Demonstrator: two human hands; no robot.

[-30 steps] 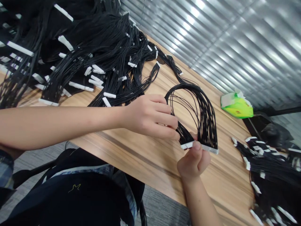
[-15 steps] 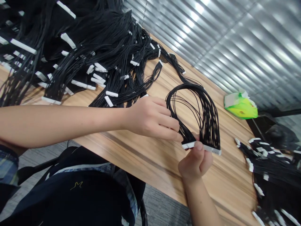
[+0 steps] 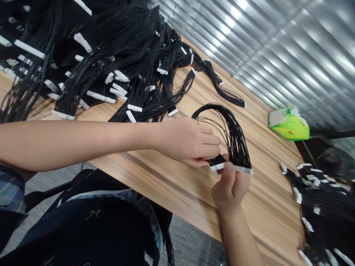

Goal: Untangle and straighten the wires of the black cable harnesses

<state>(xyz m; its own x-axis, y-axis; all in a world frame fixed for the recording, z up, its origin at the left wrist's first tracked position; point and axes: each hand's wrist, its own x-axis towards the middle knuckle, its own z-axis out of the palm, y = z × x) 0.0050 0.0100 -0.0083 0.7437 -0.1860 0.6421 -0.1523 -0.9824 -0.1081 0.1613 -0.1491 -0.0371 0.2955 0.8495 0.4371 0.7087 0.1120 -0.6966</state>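
Right hand [image 3: 229, 192] pinches white connector strip [image 3: 242, 169], long axis crosswise, black wire bundle [image 3: 233, 133] arching away; left hand [image 3: 188, 142], nearer the strip's left end, apparently closed on wires.

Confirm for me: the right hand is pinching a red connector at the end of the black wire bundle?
Not quite: the connector is white, not red, as the head view shows. The rest stands: the right hand is pinching it at the end of the black wire bundle.

Wire harness [image 3: 235, 138]: black wires, white connectors. Table [image 3: 172, 188]: honey-brown wood grain, darker streaks. Packet [image 3: 288, 125]: lime green and yellow, white top. Sleeve cuff [image 3: 11, 188]: blue plaid. Slatted panel [image 3: 291, 62]: silver, striped with light.
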